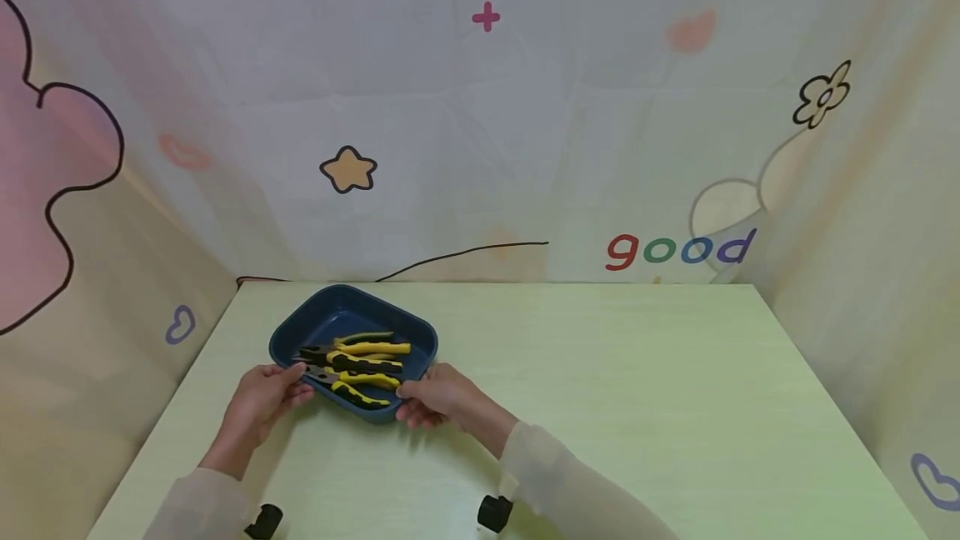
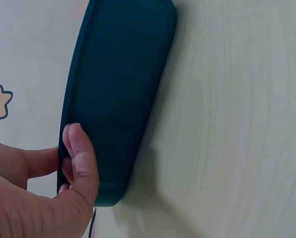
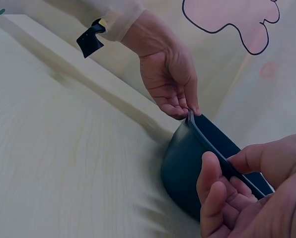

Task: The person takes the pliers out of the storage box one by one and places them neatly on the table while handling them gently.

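Observation:
A dark blue tray point(image 1: 322, 325) with rounded corners stands at the left of the table. Inside it lie several pairs of pliers point(image 1: 366, 364) with yellow and black handles, bunched toward the near side. My left hand point(image 1: 264, 398) pinches the rim at the near left, its thumb on top and fingers beneath. In the left wrist view, that hand point(image 2: 48, 198) holds the edge of the tray's wall point(image 2: 120, 84). My right hand point(image 1: 444, 394) grips the rim at the near right corner, thumb inside and fingers outside. Whether the tray's base touches the table cannot be told.
The pale green table point(image 1: 600, 373) stretches to the right of the tray. A printed curtain point(image 1: 480, 148) hangs behind it and along both sides. Small black devices point(image 1: 495, 513) are worn at both wrists.

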